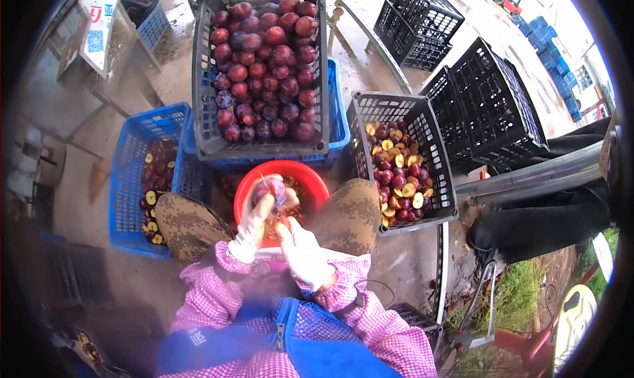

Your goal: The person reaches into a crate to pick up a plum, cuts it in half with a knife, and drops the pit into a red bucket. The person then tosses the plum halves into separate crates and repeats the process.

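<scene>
My left hand [251, 227], in a whitish glove, is closed around a purple-red plum [271, 192] and holds it up over a red bucket [317, 188] between my knees. Just right of and below the plum, my right hand [302, 251], also gloved, has its fingers pinched together. A bit of red shows at those fingertips, but what they hold is too small to make out. Small brownish pieces lie inside the bucket, partly hidden by my hands.
Ahead, a black crate [202, 101] of whole plums rests on a blue crate [338, 107]. Cut plums with yellow flesh fill a black crate [444, 180] on my right; a blue crate [125, 180] on my left holds more. Stacked black crates [492, 107] stand farther right.
</scene>
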`<act>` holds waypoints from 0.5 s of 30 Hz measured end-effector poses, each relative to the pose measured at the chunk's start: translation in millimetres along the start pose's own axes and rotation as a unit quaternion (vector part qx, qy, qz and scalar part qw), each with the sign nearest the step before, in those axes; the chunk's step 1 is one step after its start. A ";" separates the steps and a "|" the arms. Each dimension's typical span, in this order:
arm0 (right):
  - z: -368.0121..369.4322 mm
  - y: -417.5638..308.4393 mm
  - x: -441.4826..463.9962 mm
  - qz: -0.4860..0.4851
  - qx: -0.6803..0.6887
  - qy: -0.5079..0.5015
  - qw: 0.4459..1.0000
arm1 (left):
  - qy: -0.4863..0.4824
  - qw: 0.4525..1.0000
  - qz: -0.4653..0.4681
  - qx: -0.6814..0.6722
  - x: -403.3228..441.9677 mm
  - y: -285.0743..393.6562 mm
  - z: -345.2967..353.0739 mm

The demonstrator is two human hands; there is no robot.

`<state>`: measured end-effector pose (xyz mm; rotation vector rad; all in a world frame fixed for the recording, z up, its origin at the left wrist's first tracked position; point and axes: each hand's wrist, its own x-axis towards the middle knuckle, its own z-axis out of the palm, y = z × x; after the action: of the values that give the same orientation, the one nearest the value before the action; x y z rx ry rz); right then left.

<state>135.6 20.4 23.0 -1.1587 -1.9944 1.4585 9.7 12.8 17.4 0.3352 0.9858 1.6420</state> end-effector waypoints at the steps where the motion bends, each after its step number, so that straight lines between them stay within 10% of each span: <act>1: -3.2 -7.2 -2.6 -0.002 0.047 -0.023 0.999 | -0.020 0.991 0.092 0.099 2.9 4.8 -2.4; 4: 16.4 9.5 0.4 -0.027 0.067 0.001 0.997 | -0.046 0.964 0.184 0.186 5.8 -0.6 -3.0; 8: 21.9 23.3 9.3 0.004 -0.102 0.015 0.995 | -0.007 0.984 -0.035 -0.174 5.8 -12.5 -8.5; 15: 19.0 7.3 -0.3 -0.006 0.039 0.015 0.999 | -0.054 0.968 0.176 0.172 8.5 -0.6 -13.1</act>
<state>124.7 10.0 9.3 -1.1270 -1.9041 1.4913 -1.4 15.0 6.7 0.8670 1.1760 1.7405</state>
